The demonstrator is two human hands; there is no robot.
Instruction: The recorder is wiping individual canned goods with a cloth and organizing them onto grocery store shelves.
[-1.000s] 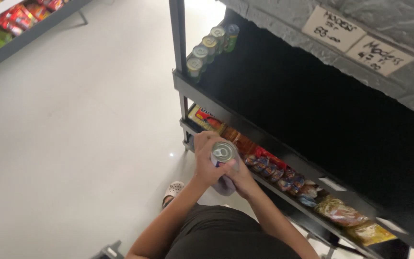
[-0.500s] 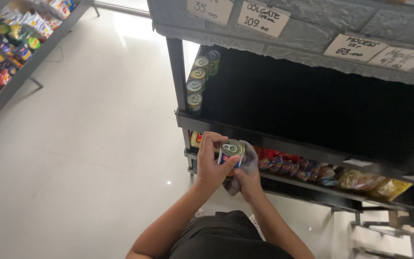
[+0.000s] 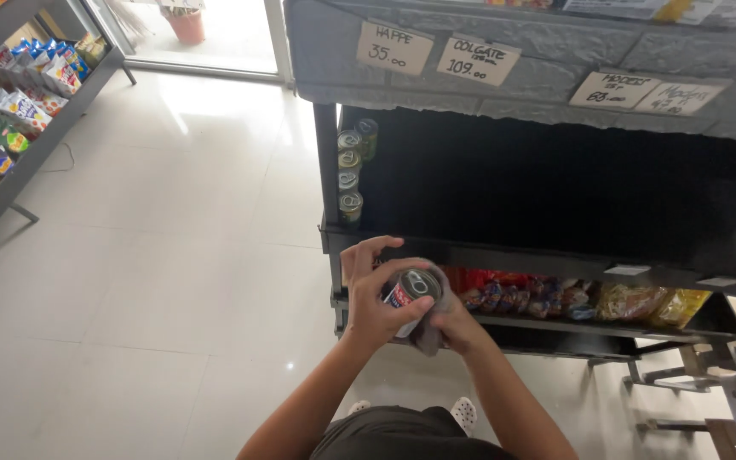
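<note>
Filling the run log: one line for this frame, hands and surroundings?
left hand: grips can | right hand: grey cloth against can | ahead: black shelf, row of cans

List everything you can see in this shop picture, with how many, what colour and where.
Held can: one, silver pull-tab top, red and white side, in front of the dark shelf.
Grey cloth: one, under and around the held can.
Shelved cans: about five, green-gold with silver tops, in a row at the left end of the dark shelf.
Dark shelf unit: one, black, right half of view.
Snack packets: several, red and yellow, on the lower shelf.
Paper price tags: four, beige, along the grey upper ledge.
Side rack: one, grey, far left, with colourful packets.
Left hand: grips the can.
Right hand: holds the cloth against the can.
</note>
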